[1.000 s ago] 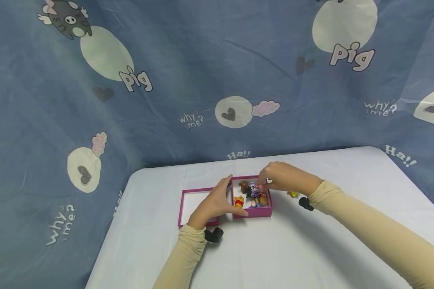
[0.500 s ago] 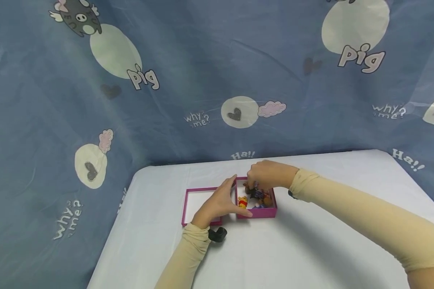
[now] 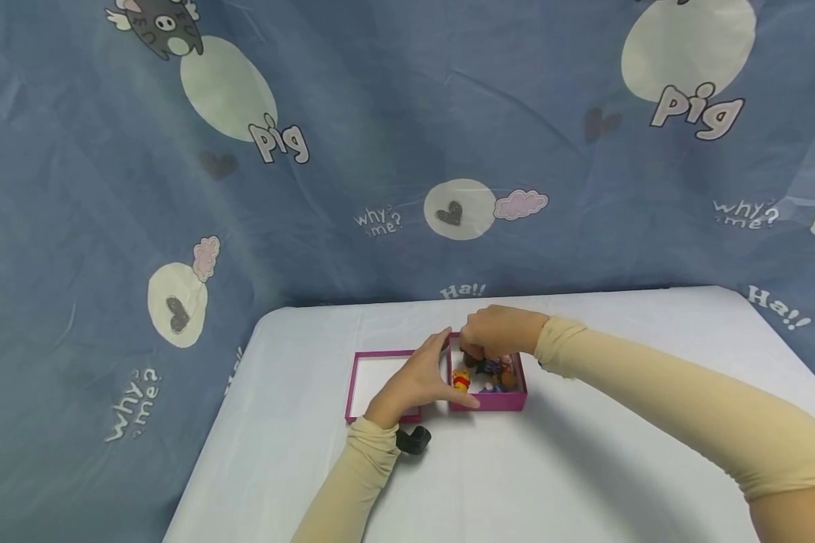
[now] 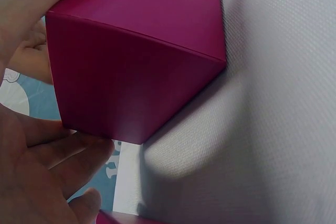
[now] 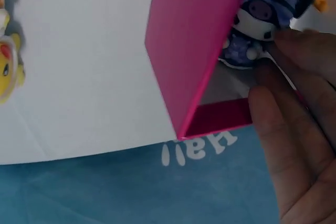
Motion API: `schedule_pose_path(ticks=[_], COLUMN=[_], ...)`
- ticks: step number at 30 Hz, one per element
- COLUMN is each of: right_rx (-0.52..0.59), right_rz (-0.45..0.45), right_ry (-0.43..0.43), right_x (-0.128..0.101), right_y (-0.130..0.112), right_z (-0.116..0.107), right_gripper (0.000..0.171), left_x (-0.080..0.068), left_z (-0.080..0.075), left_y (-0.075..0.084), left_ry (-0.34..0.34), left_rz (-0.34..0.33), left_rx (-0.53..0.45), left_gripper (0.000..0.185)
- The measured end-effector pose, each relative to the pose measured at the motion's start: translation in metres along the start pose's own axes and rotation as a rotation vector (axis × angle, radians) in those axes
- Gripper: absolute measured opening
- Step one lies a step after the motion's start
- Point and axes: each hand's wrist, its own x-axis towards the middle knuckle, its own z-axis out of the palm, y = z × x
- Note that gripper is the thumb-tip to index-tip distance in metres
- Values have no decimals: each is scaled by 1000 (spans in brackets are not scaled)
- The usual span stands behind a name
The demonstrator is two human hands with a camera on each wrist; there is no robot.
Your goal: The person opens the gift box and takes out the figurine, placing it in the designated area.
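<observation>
A magenta box [image 3: 487, 401] with a white inside stands on the table, several small toy figures in it. My left hand [image 3: 416, 379] grips it by its left side, thumb at the front wall and fingers at the back. From above, my right hand [image 3: 501, 331] reaches into its back left part, fingers curled at a brown toy figure [image 3: 471, 361] mostly hidden beneath them. A purple eared figure [image 5: 257, 22] lies close to those fingers in the right wrist view. Near the box's front left corner is a yellow bear figure in red [image 3: 461, 380].
Left of the box lies a magenta-rimmed white lid [image 3: 372, 381], partly under my left hand. Outside the box, a yellow figure [image 5: 7, 72] shows at the edge of the right wrist view. A blue printed cloth [image 3: 353, 151] hangs behind the white table [image 3: 489, 483].
My right hand has moved left from the box's right side to its back left part. The brown figure sits slightly nearer the front. My left hand keeps its grip on the box.
</observation>
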Motion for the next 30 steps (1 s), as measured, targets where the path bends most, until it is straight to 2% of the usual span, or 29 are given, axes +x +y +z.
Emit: schedule_pose_path(ticks=[5, 12, 14, 21, 30], right_rx=[28, -39, -69, -298, -337], right_rz=[26, 7, -1, -81, -89], right_ry=[-43, -74, -67, 34, 22], right_x=[3, 4, 3, 0, -2], right_y=[1, -2, -4, -11, -16], right_z=[-1, -4, -3, 6, 7], right_gripper=[16, 18, 17, 17, 14], left_x=[0, -1, -1, -1, -1], left_z=[0, -1, -1, -1, -1], left_y=[0, 1, 1, 2, 1], left_ry=[-3, 0, 1, 5, 5], left_rz=[-2, 13, 10, -1, 10], left_rx=[3, 2, 1, 4, -24], left_gripper=[137, 137, 137, 135, 138])
